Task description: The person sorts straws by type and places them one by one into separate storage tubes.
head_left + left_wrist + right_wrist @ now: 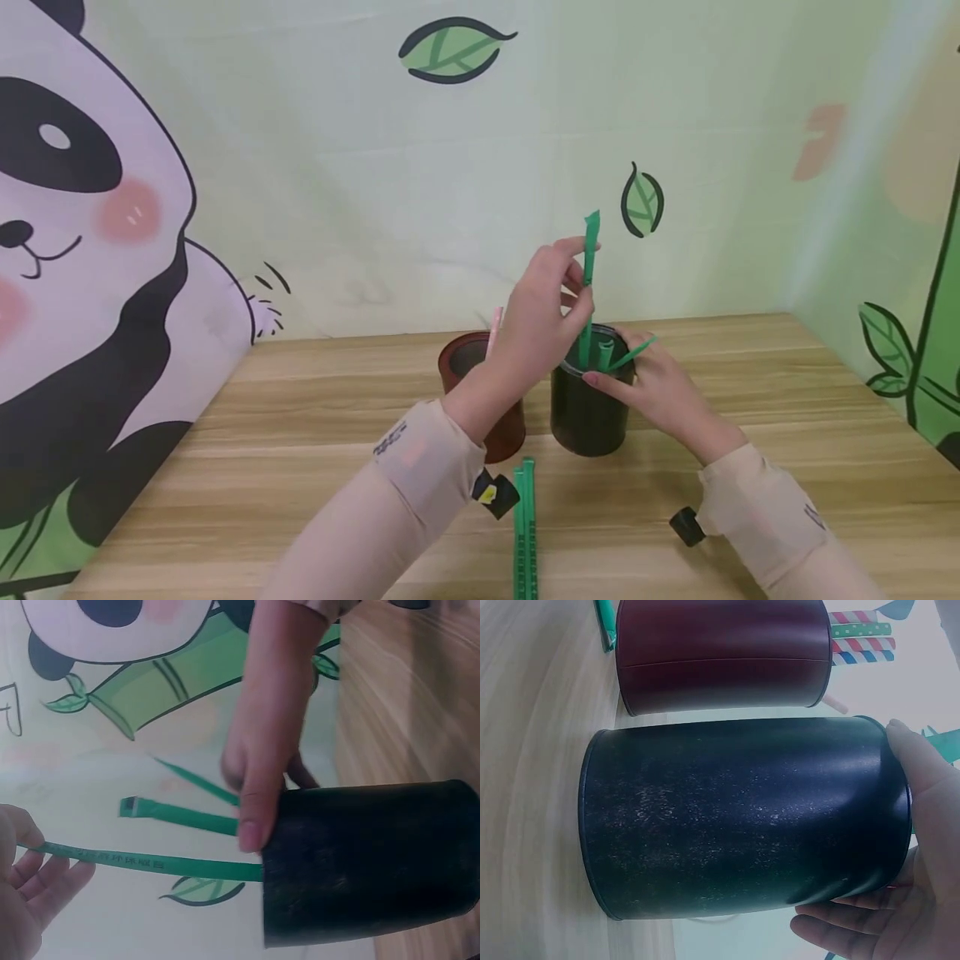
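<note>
My left hand (542,304) pinches a long green paper-wrapped straw (588,262) with printed lettering. It stands nearly upright, its lower end inside the black cylindrical cup (588,417). Other green wrapped straws (180,816) stick out of the same cup, one leaning toward the right. At the cup's rim, my right hand (667,392) grips the side, thumb at the front edge and fingers around the far side. The cup's bottom inside is hidden. In the left wrist view only the fingers of my left hand (30,892) show around the straw.
A reddish-brown cup (507,433) stands just left of the black one, partly behind my left forearm. Several patterned straws (862,643) poke out of it. Green wrapped straws (528,525) lie on the wooden table in front. Behind hangs a panda-print cloth (337,167).
</note>
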The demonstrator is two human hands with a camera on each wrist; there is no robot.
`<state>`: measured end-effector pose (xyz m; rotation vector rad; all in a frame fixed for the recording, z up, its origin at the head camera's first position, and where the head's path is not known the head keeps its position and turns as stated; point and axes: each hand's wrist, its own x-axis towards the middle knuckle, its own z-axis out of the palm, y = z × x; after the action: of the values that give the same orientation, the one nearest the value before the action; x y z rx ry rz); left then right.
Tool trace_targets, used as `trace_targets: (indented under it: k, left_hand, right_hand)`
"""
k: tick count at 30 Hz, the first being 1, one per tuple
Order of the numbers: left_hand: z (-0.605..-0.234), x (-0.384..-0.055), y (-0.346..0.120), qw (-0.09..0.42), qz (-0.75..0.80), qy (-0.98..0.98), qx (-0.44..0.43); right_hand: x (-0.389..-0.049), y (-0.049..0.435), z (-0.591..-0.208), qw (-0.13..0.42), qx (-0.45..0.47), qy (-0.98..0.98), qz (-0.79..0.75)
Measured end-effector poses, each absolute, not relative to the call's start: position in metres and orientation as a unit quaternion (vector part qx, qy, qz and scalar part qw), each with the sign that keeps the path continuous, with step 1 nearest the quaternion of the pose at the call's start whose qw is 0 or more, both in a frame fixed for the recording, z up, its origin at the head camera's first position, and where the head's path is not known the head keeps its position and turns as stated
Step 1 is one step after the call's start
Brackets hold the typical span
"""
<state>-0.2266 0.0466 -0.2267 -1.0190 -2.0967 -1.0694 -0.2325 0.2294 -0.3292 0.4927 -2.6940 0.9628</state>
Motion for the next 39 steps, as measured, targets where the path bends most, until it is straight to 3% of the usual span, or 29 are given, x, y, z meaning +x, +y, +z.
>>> trace_targets:
  k: [15, 26, 39]
  left_hand:
    - [-0.259, -0.225, 0.056, 0.256, -0.354, -0.825, -0.359]
    - [-0.276, -0.226, 0.058, 0.198, -0.326, -0.870, -0.313]
    - [-0.276, -0.217, 0.049, 0.198, -0.382, -0.840, -0.330]
  right_hand:
    - [-0.232, 0.230, -0.329, 0.127, 0.173, -0.923, 0.320]
    - [-0.235, 0.229, -0.329, 0.146, 0.183, -0.922, 0.307]
    - [-0.234, 0.228, -0.329, 0.149, 0.178, -0.924, 0.304]
